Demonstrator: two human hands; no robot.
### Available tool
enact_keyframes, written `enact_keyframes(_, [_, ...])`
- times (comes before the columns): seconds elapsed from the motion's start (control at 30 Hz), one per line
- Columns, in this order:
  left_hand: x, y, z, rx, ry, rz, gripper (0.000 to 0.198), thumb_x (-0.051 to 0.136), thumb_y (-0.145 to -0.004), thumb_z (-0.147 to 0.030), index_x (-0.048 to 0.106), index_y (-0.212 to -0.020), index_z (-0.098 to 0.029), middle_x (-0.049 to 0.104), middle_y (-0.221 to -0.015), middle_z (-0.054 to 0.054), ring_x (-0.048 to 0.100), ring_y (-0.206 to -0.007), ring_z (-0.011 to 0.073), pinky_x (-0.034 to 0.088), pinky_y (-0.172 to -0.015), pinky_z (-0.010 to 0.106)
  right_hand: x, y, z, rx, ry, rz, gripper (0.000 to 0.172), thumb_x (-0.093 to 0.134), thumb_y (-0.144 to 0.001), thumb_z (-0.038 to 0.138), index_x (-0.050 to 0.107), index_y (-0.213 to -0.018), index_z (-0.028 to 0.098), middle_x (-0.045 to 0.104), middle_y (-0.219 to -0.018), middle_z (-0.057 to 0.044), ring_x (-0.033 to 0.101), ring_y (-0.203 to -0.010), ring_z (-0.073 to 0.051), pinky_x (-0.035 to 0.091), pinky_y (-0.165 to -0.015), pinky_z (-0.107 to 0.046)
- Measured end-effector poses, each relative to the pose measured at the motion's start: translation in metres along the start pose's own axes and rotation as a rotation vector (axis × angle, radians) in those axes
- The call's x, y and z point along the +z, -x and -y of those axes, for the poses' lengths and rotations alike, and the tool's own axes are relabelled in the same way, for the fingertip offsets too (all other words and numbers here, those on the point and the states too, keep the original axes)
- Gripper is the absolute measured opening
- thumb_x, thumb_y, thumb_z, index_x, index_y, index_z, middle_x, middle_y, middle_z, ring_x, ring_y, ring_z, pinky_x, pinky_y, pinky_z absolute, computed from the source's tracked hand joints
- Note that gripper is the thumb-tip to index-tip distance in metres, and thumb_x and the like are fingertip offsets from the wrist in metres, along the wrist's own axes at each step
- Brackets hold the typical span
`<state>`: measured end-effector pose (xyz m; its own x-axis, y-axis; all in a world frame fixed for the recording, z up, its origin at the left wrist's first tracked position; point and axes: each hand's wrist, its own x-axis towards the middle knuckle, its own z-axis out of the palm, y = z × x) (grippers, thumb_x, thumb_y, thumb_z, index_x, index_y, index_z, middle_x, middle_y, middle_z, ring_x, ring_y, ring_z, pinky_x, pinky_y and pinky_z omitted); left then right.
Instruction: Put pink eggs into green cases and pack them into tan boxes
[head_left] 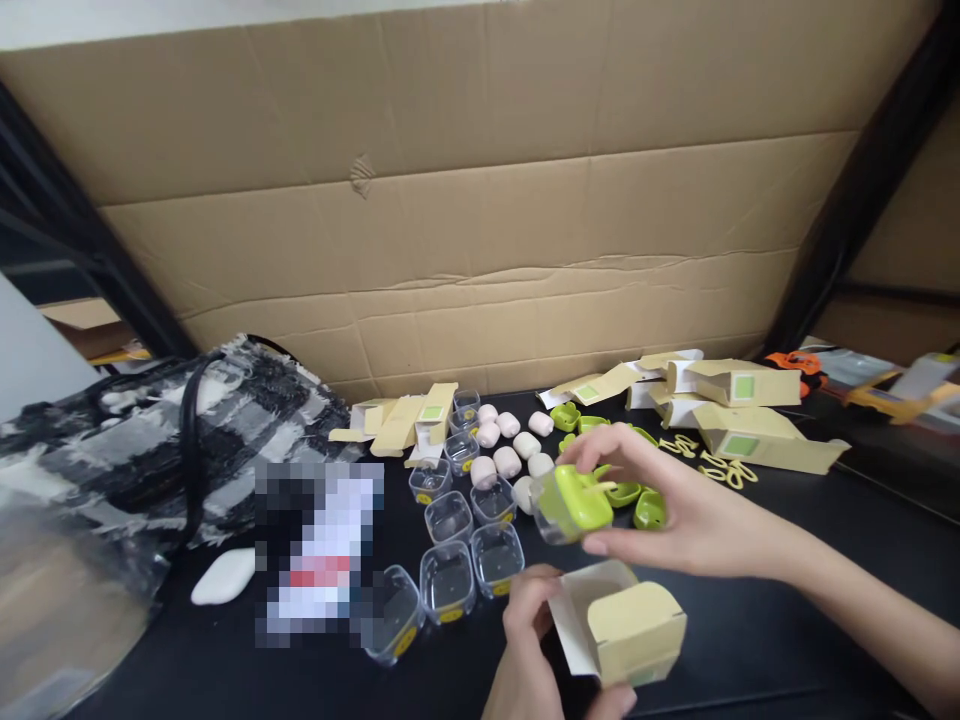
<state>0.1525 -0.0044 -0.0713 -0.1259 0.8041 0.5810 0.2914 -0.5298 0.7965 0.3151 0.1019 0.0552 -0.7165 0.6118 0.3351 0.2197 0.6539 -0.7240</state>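
Note:
My right hand (652, 500) grips a small see-through container with a green lid (583, 498), its thumb below and fingers over the top. A thin pale yellow piece sticks out of the lid. Just beneath, my left hand (525, 645) is closed around a small cardboard box (637, 635), pale yellow outside and white inside, with its flaps up. The container is tilted above the box, apart from it. Behind my right hand lie several green lids (649, 510), partly hidden by it. Left of the hands stand several see-through cups (448, 580) with yellow labels.
Several whitish rounded pieces (507, 460) lie behind the cups. Flattened boxes (750, 440) are at the back right, more folded cartons (405, 425) at the back left. Yellow loop-shaped pieces (727, 470) lie right. A black-and-grey bag (150, 430) and a white case (225, 577) sit left.

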Motion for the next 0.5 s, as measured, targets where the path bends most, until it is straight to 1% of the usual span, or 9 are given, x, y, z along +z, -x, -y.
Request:
enact_keyframes(0.03, [0.001, -0.001, 0.001, -0.006, -0.016, -0.017, 0.066, 0.074, -0.066, -0.019, 0.036, -0.120, -0.024, 0.055, -0.119, 0.014, 0.062, -0.109, 0.0292, 0.056, -0.082, 0.037, -0.002, 0.002, 0.003, -0.002, -0.040, 0.035, 0.035, 0.068, -0.080, 0.029, 0.043, -0.104, 0.024, 0.055, -0.112, -0.004, 0.055, -0.105, -0.019, 0.047, -0.087, -0.031])
enact_keyframes(0.1, [0.003, 0.000, 0.002, -0.001, -0.069, -0.053, 0.062, 0.067, -0.072, -0.018, 0.035, -0.124, -0.023, 0.052, -0.124, 0.016, 0.060, -0.111, 0.0289, 0.055, -0.084, 0.039, -0.005, 0.006, 0.007, 0.016, -0.053, 0.151, 0.036, 0.073, -0.077, 0.030, 0.047, -0.101, 0.024, 0.057, -0.107, -0.002, 0.057, -0.099, -0.017, 0.048, -0.084, -0.029])
enact_keyframes(0.2, [0.005, 0.003, 0.004, 0.033, -0.194, -0.105, 0.058, 0.059, -0.078, -0.016, 0.036, -0.131, -0.021, 0.053, -0.125, 0.017, 0.056, -0.117, 0.0295, 0.054, -0.088, 0.041, -0.008, 0.009, 0.011, 0.074, 0.081, 0.288, 0.036, 0.077, -0.072, 0.034, 0.054, -0.096, 0.023, 0.061, -0.100, 0.000, 0.058, -0.091, -0.017, 0.046, -0.079, -0.028])
enact_keyframes(0.3, [0.005, 0.006, 0.009, 0.040, -0.249, -0.101, 0.057, 0.056, -0.081, -0.018, 0.037, -0.134, -0.021, 0.056, -0.124, 0.017, 0.059, -0.114, 0.0283, 0.055, -0.087, 0.039, -0.005, 0.009, 0.010, 0.113, 0.186, 0.328, 0.034, 0.077, -0.072, 0.037, 0.056, -0.094, 0.022, 0.062, -0.096, 0.000, 0.058, -0.088, -0.018, 0.045, -0.076, -0.029])
enact_keyframes(0.4, [0.003, 0.005, 0.011, 0.075, -0.212, -0.080, 0.058, 0.056, -0.083, -0.020, 0.033, -0.137, -0.020, 0.057, -0.124, 0.017, 0.061, -0.111, 0.0284, 0.058, -0.082, 0.039, 0.000, 0.010, 0.008, 0.079, 0.195, 0.352, 0.025, 0.074, -0.076, 0.034, 0.055, -0.088, 0.021, 0.061, -0.094, 0.000, 0.058, -0.088, -0.017, 0.046, -0.076, -0.028])
enact_keyframes(0.43, [0.001, 0.004, 0.010, 0.094, -0.224, -0.066, 0.058, 0.056, -0.083, -0.019, 0.034, -0.137, -0.021, 0.057, -0.124, 0.016, 0.060, -0.113, 0.0286, 0.058, -0.083, 0.039, 0.001, 0.010, 0.007, 0.065, 0.194, 0.356, 0.023, 0.073, -0.077, 0.032, 0.055, -0.087, 0.021, 0.061, -0.093, 0.001, 0.058, -0.088, -0.016, 0.046, -0.076, -0.028])
enact_keyframes(0.5, [-0.001, 0.002, 0.006, 0.115, -0.304, -0.018, 0.055, 0.054, -0.082, -0.014, 0.041, -0.134, -0.025, 0.056, -0.126, 0.014, 0.059, -0.115, 0.0276, 0.057, -0.083, 0.036, 0.000, 0.011, 0.008, 0.046, 0.198, 0.370, 0.019, 0.071, -0.079, 0.029, 0.057, -0.090, 0.022, 0.061, -0.095, 0.001, 0.058, -0.090, -0.015, 0.047, -0.078, -0.027])
